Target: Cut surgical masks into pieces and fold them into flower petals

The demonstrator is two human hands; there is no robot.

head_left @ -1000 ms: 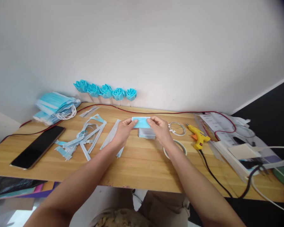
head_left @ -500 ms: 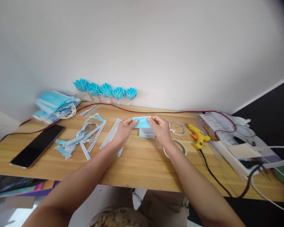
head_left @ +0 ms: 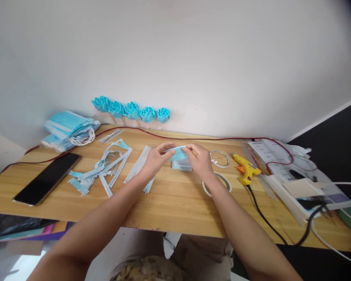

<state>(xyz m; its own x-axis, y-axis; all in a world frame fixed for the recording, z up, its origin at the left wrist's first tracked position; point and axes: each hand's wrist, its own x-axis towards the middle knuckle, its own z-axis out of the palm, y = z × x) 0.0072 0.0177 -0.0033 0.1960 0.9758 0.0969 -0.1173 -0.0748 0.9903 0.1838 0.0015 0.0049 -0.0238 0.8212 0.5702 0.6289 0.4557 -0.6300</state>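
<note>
One blue cloth (head_left: 179,153): clamped at right end by right hand (head_left: 200,159), can't tell if gripped by left hand (head_left: 157,159); near pale stack (head_left: 181,166).

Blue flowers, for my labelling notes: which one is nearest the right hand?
The rightmost flower; the other four stand farther left, farther from the right hand.
</note>
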